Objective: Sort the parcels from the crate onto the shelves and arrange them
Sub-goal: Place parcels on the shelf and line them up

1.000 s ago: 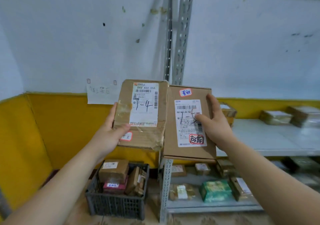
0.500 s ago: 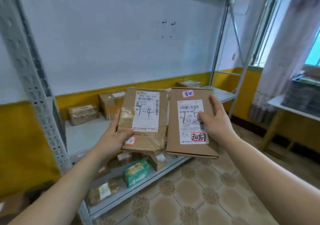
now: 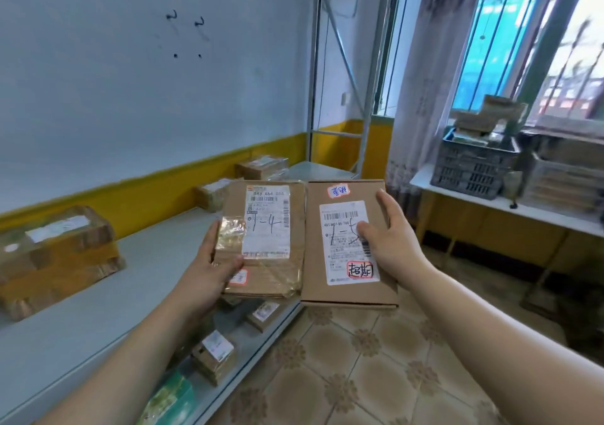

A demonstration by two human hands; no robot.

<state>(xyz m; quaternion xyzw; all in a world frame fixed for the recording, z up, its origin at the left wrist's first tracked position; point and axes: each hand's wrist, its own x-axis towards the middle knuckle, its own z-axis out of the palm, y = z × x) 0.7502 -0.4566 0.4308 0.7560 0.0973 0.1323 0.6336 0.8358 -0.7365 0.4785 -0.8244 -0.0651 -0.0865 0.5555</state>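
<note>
1. Two flat cardboard parcels are held side by side in the air, label faces toward the camera, over the front edge of the shelf [image 3: 137,271] and the tiled floor to its right. Their inner edges touch or nearly touch; I cannot tell which.
2. The taped parcel [image 3: 264,241], with "7-4" written on its label, is on the left. The plain parcel [image 3: 346,245], whose handwriting looks like "1-5", is on the right. Both have their long axis running near to far.
3. The shelf board lies to the left of and below the hands, running away toward the far corner. The left hand [image 3: 209,271] is the nearer one to it, so the taped parcel probably has the shorter path down.
4. That hand is closed on the taped parcel's near left corner, thumb on top by a small sticker, fingers hidden beneath.
5. The right hand [image 3: 392,238] grips the plain parcel's right edge, thumb pressed across the label, fingers wrapped round the side.
6. Other boxes already sit on the shelf: a large box [image 3: 55,258] at near left and smaller boxes [image 3: 258,168] farther back, with bare board between them.
</note>
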